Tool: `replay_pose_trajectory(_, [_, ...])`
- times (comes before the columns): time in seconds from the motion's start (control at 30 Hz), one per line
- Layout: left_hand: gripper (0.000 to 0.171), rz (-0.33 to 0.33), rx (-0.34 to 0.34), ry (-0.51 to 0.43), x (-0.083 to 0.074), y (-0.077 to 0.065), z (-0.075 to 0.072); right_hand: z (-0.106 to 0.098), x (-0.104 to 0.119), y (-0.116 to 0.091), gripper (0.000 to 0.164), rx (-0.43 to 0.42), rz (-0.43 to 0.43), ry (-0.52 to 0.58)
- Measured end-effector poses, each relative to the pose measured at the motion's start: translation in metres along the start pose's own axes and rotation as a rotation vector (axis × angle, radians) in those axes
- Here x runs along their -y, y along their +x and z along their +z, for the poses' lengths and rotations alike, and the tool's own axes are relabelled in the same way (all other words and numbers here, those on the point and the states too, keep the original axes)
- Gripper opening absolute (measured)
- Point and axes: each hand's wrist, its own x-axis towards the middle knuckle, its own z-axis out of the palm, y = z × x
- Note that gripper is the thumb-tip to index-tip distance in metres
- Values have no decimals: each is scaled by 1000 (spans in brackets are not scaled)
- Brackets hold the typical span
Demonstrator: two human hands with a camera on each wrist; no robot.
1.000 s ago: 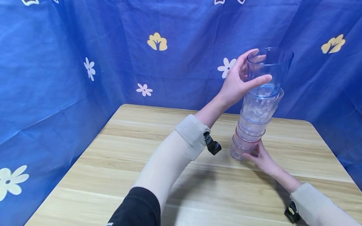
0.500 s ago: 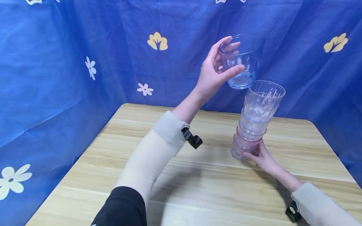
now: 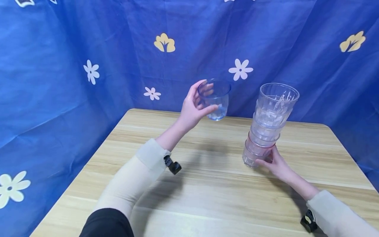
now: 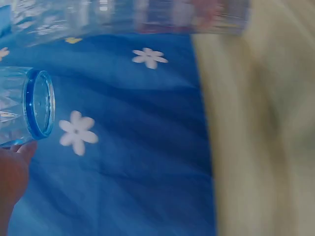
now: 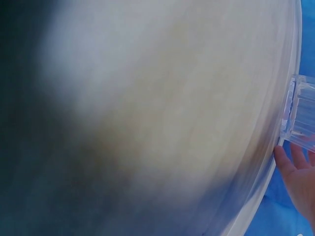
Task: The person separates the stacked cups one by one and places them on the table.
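Observation:
My left hand (image 3: pixel 191 108) holds a clear blue-tinted cup (image 3: pixel 219 107) by its side, thumb in front and fingers behind, in the air above the back of the table. The cup's round blue base (image 4: pixel 42 104) shows in the left wrist view. To the right stands a tall stack of nested clear cups (image 3: pixel 267 121), one of them pink-tinted low down, leaning slightly right at the top. My right hand (image 3: pixel 276 164) grips the stack near its bottom. In the right wrist view the fingers (image 5: pixel 285 162) lie against the lowest cup (image 5: pixel 302 110).
The wood-grain table (image 3: pixel 207 197) has rounded back corners. A blue curtain (image 3: pixel 192 39) with white and yellow flower prints hangs behind and at both sides. A black wrist mount (image 3: pixel 172 165) sits on the left sleeve, another (image 3: pixel 309 221) on the right.
My left hand has lifted the blue cup off the top of the stack, then carried it left and lower. My right hand has stayed at the stack's bottom.

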Motion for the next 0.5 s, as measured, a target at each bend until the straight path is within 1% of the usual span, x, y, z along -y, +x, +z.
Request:
replay_pose_trajectory(0.1, [80, -27, -11, -6, 9, -21, -14, 0, 3, -1, 71, -2, -18, 5])
replay_pose_trajectory(0.2, [81, -54, -19, 2, 18, -39, -28, -1, 4, -2, 71, -3, -16, 4])
replay_pose_trajectory(0.27, [80, -73, -28, 23, 24, -50, -38, -2, 5, -3, 71, 0, -9, 0])
replay_pose_trajectory(0.4, [80, -135, -77, 109, 38, -72, -58, -4, 3, -4, 70, 25, 9, 6])
replay_pose_trajectory(0.47, [81, -161, -106, 137, 45, -81, -68, -5, 2, -5, 69, 39, 10, 14])
replay_pose_trajectory(0.5, [82, -182, -120, 150, 44, -85, -72, -5, 2, -5, 69, 41, 11, 11])
